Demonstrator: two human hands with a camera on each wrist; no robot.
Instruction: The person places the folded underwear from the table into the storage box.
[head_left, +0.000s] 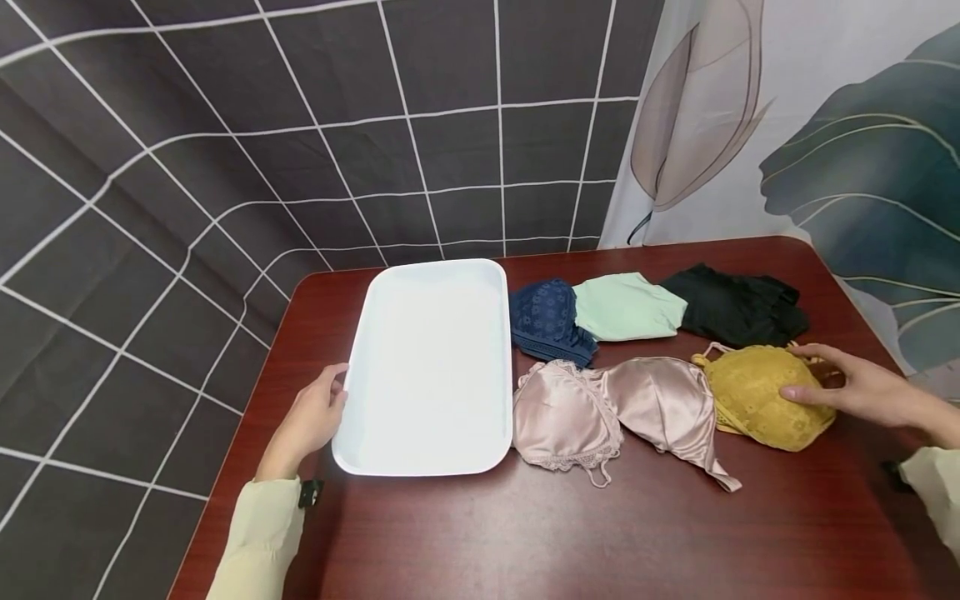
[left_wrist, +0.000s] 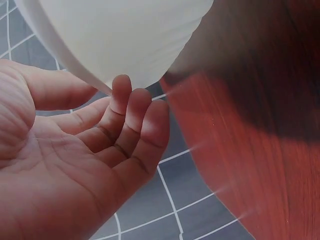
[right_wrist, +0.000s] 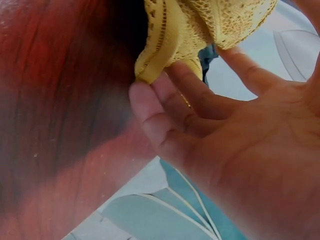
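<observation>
My left hand (head_left: 311, 412) is at the left edge of a white tray (head_left: 427, 375), gripping its rim between thumb and curled fingers, as the left wrist view shows up close. On the right, my right hand (head_left: 858, 387) holds the near-right side of a mustard-yellow lace bra (head_left: 765, 396), thumb on the cup and fingers behind it. In the right wrist view the fingertips (right_wrist: 142, 97) are right at the scalloped lace band. A pale pink satin bra (head_left: 652, 400) lies just left of the yellow one, beside a lace-trimmed pink cup (head_left: 566, 412).
Behind the pink pieces lie a navy lace bra (head_left: 551, 321), a mint-green folded garment (head_left: 630, 307) and a black crumpled garment (head_left: 738, 304). All rest on a dark red wooden table (head_left: 540, 533). A black grid-patterned curtain (head_left: 315, 100) and a leaf-print curtain (head_left: 825, 108) hang around the table.
</observation>
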